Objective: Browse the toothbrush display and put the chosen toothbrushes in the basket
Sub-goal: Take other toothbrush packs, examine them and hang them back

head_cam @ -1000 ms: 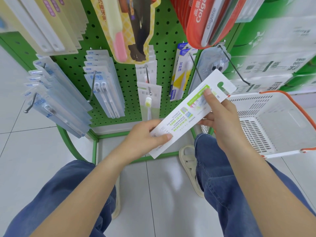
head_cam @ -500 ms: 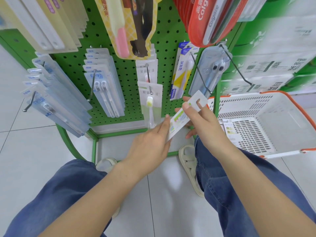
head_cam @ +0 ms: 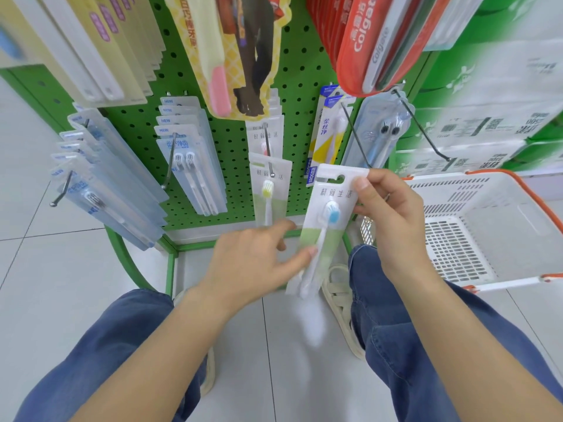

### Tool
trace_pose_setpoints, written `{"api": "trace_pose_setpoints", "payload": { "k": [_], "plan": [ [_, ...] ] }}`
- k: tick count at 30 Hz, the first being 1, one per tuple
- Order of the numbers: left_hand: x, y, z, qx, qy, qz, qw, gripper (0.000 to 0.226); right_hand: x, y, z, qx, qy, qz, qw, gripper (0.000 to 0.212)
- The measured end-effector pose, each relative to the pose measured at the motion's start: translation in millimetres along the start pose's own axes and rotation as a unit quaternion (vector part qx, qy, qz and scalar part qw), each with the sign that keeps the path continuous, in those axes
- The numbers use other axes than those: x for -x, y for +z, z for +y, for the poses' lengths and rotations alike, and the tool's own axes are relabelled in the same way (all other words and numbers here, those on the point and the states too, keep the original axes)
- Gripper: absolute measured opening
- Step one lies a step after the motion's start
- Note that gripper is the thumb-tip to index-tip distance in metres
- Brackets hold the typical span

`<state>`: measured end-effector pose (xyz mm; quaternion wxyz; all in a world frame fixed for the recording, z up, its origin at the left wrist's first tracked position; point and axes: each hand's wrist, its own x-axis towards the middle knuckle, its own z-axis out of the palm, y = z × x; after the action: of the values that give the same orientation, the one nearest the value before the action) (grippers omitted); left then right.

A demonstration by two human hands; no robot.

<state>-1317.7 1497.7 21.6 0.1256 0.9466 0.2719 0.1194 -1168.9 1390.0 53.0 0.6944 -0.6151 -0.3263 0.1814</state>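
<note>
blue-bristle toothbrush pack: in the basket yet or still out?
Out. The right hand pinches the blue-bristle toothbrush pack near its top in front of the display, left of the basket; left hand touches its lower edge.

Right hand (head_cam: 393,214) pinching; left hand (head_cam: 259,263) fingers loosely extended.

Counted two hands: left hand (head_cam: 259,263), right hand (head_cam: 387,214). One blue-head toothbrush pack (head_cam: 327,229) in grip. One white basket (head_cam: 493,208) right of grip. One green pegboard rack (head_cam: 231,141) beyond grip. Two sandals (head_cam: 341,306) below.
</note>
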Motion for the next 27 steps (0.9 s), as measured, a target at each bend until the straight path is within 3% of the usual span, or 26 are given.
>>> {"api": "trace_pose_setpoints", "payload": {
  "k": [4, 6, 8, 11, 15, 18, 27],
  "plan": [
    [-6.6, -21.9, -13.4, 0.160, -0.060, 0.225, 0.959, 0.036, 2.7, 3.8, 0.9, 0.070, -0.036, 0.031, 0.996, 0.014],
    [-14.6, -28.1, -17.3, 0.235, -0.082, 0.268, 0.931, 0.023, 0.7, 9.7, -0.3, 0.094, -0.058, 0.051, 0.993, 0.012],
    [-24.8, -32.2, -18.1, 0.320, -0.118, 0.252, 0.906, 0.023, -6.6, 18.0, -3.7, 0.115, -0.076, 0.058, 0.989, 0.013],
    [-39.4, -37.1, -14.1, 0.468, -0.197, 0.187, 0.841, 0.023, -23.2, 31.1, -8.8, 0.188, -0.098, 0.052, 0.976, 0.011],
    [-48.8, -40.2, -12.1, 0.530, -0.245, 0.149, 0.798, 0.018, -47.0, 45.6, -9.4, 0.271, -0.100, 0.033, 0.957, 0.011],
    [-52.1, -39.8, -13.7, 0.544, -0.251, 0.129, 0.790, 0.015, -59.0, 50.4, -3.0, 0.269, -0.078, 0.013, 0.960, 0.013],
    [-52.7, -34.2, -14.8, 0.531, -0.231, 0.118, 0.807, 0.012, -65.8, 50.9, 3.6, 0.259, -0.081, -0.031, 0.962, 0.012]
  ]
}}
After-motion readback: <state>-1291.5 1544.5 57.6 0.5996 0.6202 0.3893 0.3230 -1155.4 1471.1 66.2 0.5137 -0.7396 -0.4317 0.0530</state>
